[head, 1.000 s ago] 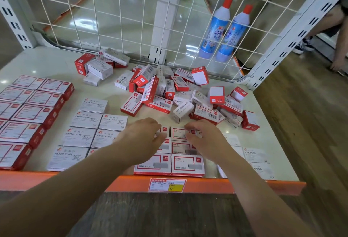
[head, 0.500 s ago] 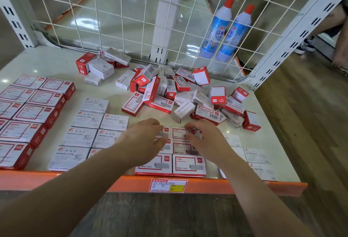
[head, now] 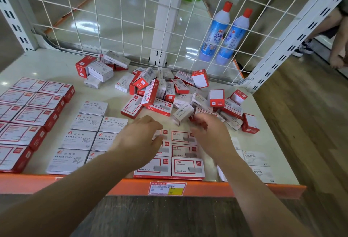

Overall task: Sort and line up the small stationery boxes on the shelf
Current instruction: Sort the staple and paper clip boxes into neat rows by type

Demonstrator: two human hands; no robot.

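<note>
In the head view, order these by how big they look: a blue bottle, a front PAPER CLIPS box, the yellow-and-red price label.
1. Blue bottle, though it stands farthest away.
2. PAPER CLIPS box, nearer the camera.
3. Price label, smallest.

- Loose pile of boxes [head: 169, 93] fills shelf [head: 47, 63] middle-to-right rear, some upright, some tilted; blocks straight reach to wire mesh [head: 116, 20].
- Small second heap [head: 99, 69] back left-centre, near mesh.
- Bare strip between the heap and the paper clip rows [head: 88, 129]; hand could pass.
- Back-left corner bare behind the red box rows [head: 32, 108].
- Narrow bare gap between red rows and paper clip rows.
- Left hand [head: 137, 137] and right hand [head: 209, 133] sit over the staple box rows [head: 180, 154], pile's front edge just beyond the fingers.
- Bare patch right of pile front, behind STAPLES boxes [head: 258, 161].
- Mesh closes the rear; upright post [head: 293, 35] bounds right corner.
</note>
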